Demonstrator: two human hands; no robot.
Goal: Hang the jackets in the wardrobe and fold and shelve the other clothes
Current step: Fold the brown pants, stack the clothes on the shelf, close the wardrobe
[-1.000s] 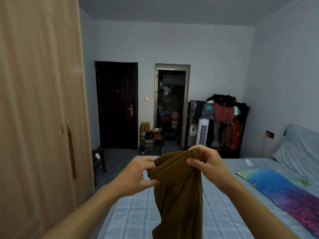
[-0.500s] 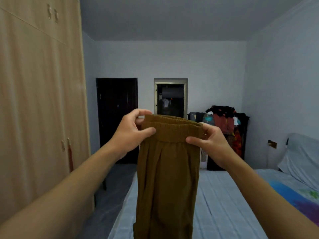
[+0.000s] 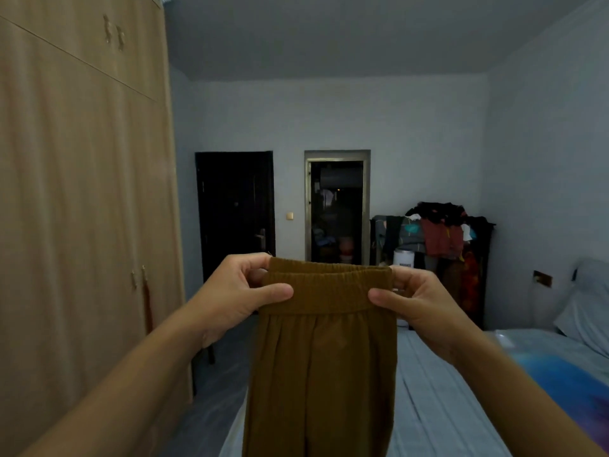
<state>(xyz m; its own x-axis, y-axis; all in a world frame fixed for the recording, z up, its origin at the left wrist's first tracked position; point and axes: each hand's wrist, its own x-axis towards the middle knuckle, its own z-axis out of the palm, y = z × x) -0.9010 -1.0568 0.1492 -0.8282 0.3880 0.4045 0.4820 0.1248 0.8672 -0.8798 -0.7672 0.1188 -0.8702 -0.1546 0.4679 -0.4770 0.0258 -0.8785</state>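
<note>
Both hands are up in front of me: my left hand (image 3: 235,296) pinches one end of the elastic waistband of the brown trousers (image 3: 324,357), thumb in front and fingers curled behind, and my right hand (image 3: 420,303) pinches the other end the same way. They hang straight down, above the near edge of the bed (image 3: 438,407). Beyond, the closed wardrobe (image 3: 82,209) stands at my left, and a rack heaped with clothes (image 3: 438,232) stands against the far wall.
</note>
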